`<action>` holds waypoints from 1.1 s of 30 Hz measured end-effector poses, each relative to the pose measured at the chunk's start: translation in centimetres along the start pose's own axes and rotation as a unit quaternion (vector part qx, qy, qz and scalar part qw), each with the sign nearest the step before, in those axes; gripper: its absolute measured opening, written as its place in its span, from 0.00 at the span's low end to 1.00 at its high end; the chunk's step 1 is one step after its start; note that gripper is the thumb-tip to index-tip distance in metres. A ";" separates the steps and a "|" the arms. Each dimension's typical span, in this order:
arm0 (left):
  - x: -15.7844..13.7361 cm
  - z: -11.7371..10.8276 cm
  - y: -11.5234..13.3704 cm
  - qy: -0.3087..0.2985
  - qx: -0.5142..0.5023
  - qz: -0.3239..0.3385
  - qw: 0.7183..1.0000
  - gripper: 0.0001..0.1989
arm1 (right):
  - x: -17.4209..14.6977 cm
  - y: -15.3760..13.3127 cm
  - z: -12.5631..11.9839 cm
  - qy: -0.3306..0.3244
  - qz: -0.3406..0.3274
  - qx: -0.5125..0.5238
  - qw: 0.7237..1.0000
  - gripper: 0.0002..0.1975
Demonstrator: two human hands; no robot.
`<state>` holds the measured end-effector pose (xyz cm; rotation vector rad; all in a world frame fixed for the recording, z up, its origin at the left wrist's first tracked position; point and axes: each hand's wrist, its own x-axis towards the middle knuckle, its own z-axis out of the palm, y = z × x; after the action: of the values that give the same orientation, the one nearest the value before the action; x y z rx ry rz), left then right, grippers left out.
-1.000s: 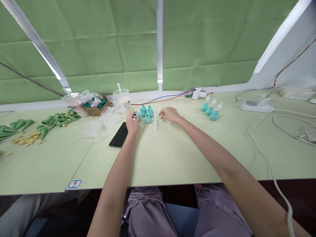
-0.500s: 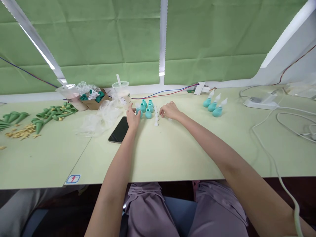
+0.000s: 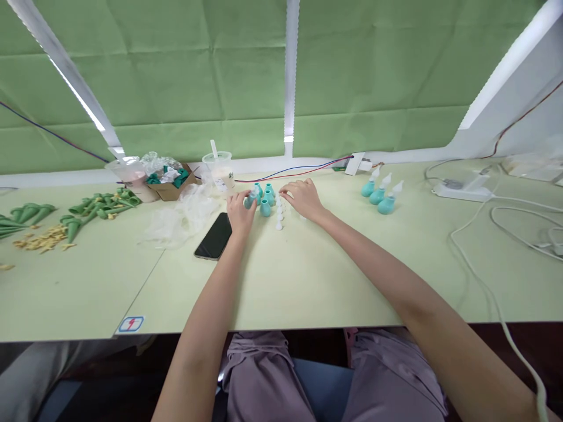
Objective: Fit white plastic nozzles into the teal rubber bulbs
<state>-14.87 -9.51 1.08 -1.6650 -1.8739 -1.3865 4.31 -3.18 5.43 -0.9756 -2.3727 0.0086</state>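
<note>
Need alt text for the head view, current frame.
A person's left hand holds a teal bulb beside a cluster of open-topped teal bulbs, while the right hand is at a row of small white pieces. Three teal bulbs with whitish tips sit farther right; a black phone lies to the left.

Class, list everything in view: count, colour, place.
Tipped bulbs: three, teal, rear right
Tipless bulbs: several, teal, centre
Small fittings: several, white, centre
Smartphone: one, black, centre left
Plastic cups: two, clear, rear left
Cardboard box: one, brown, between cups
Plastic film: one heap, whitish, left
Cones: many, green, far left
Scraps: many, yellow, far left
Power strip: one, white, right
Cables: several, white, right
Tabletop: one, pale green, foreground
Backdrop panels: several, green, behind
Left hand: one, holding bulb
Right hand: one, beside fittings
</note>
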 end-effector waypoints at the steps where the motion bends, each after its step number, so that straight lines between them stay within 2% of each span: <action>1: -0.1 -0.1 0.5 0.004 0.009 0.032 0.999 0.12 | 0.1 -0.4 -0.4 0.031 -0.001 0.055 0.998 0.13; 3: -0.3 -0.2 1.7 0.000 0.029 0.086 0.996 0.12 | 0.3 -1.1 -1.0 0.035 -0.009 0.175 0.984 0.17; 5: -0.5 -0.3 2.9 -0.012 0.040 0.114 0.993 0.12 | 0.5 -1.6 -1.6 0.000 -0.021 0.271 0.962 0.15; 9: -0.6 -0.3 4.3 -0.015 0.004 0.118 0.993 0.16 | 0.3 -1.7 -2.8 0.000 0.005 0.378 0.926 0.07; 12: -0.3 -0.3 4.2 -0.036 -0.037 0.138 0.989 0.16 | -0.3 -1.3 -3.4 0.015 0.019 0.394 0.919 0.09; 15: -0.2 -0.3 4.2 -0.107 -0.080 0.156 0.979 0.15 | -0.8 -0.7 -3.3 0.035 0.013 0.374 0.927 0.08; 17: -0.4 -0.3 4.5 -0.142 -0.068 0.135 0.978 0.16 | -1.3 -0.3 -2.8 0.064 0.004 0.349 0.935 0.07; 19: -0.6 -0.2 5.1 -0.152 -0.024 0.111 0.982 0.16 | -1.9 -0.2 -2.1 0.094 -0.004 0.322 0.942 0.07; 25: -1.1 0.2 6.2 -0.136 0.046 0.109 0.984 0.15 | -3.9 -0.3 -0.6 0.178 -0.004 0.302 0.937 0.09; 27: -1.1 0.1 6.0 -0.113 0.047 0.087 0.989 0.17 | -4.0 0.5 -1.2 0.243 0.046 0.301 0.921 0.11; 29: -0.8 -0.4 5.3 -0.077 0.033 0.054 0.995 0.19 | -3.9 2.1 -2.2 0.310 0.118 0.307 0.892 0.13; 30: -0.6 -0.6 4.9 -0.057 0.016 0.038 0.998 0.18 | -4.1 3.0 -2.7 0.315 0.140 0.316 0.884 0.14; 31: -0.4 -0.9 4.5 -0.028 -0.003 0.016 0.999 0.17 | -4.3 3.8 -3.1 0.297 0.149 0.315 0.889 0.14; 33: 0.1 -1.2 3.5 0.022 -0.038 -0.050 0.998 0.16 | -5.3 5.0 -3.6 0.227 0.151 0.285 0.919 0.13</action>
<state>-12.26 -10.80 3.36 -1.5802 -1.9255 -1.5385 12.37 -3.62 4.71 -0.9139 -1.6335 0.5072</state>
